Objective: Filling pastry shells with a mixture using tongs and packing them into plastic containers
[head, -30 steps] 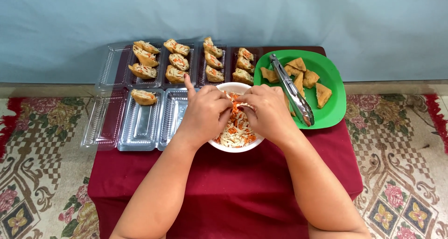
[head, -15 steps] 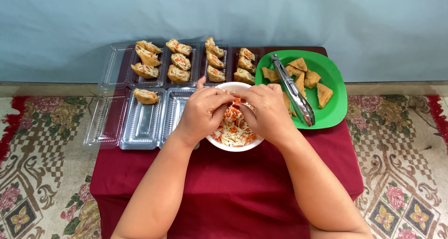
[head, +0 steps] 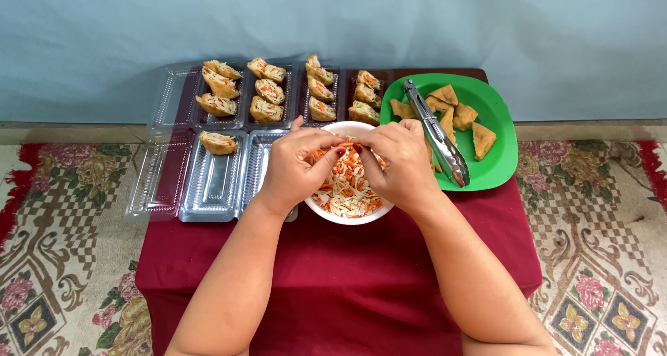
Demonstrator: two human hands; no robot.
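left hand (head: 295, 165) and right hand (head: 396, 161) over white bowl (head: 347, 213) of shredded filling (head: 344, 186), fingertips pinched together on something small, grip contents unclear, green plate (head: 497, 168) beside

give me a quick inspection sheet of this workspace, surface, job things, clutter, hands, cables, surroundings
surface: small table under a dark red cloth.
job's things: white bowl of shredded orange and white filling; both hands work over it, what they pinch is hidden.
clutter: clear plastic trays, the far ones holding filled pieces, one near tray holding a single piece; green plate with fried triangles and metal tongs lying across it.
grippers: left hand and right hand close together over the bowl, fingers curled.
cables: nothing seen.
surroundings: patterned carpet, pale blue wall.
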